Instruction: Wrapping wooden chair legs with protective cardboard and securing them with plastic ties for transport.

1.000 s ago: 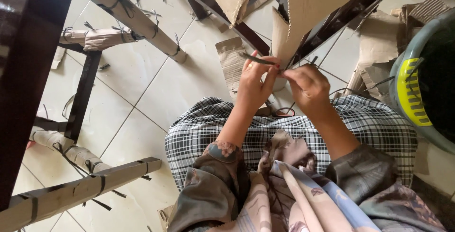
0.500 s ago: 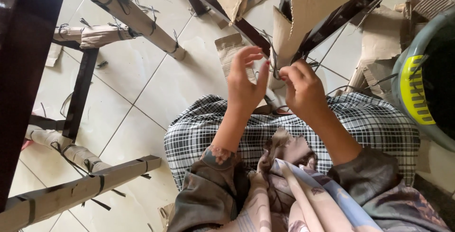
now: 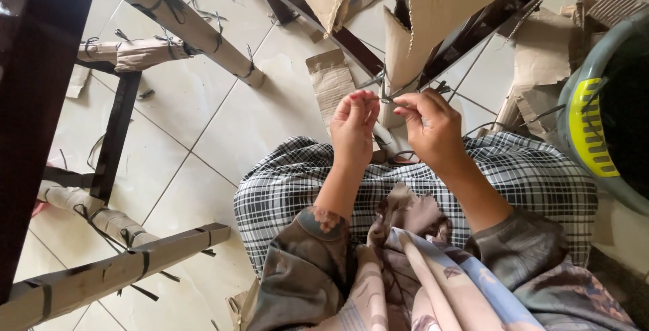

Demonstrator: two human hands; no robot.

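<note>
Where it wraps the cardboard (image 3: pixel 433 27), thin dark strap (image 3: pixel 387 94), pinched taut by left hand (image 3: pixel 354 125) and right hand (image 3: pixel 427 127).

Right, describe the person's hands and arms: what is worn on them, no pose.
Both hands are bare, no gloves. The left hand shows red-painted nails. The left sleeve and right sleeve are loose grey-brown fabric with a floral print, pushed up so the forearms are uncovered. No rings or watch are visible.

A home floor serving as a packing spot: pale tiled floor (image 3: pixel 203 128), cardboard-wrapped furniture legs (image 3: pixel 186 23) beside it, torn cardboard scraps (image 3: pixel 541 60) strewn around.
</note>
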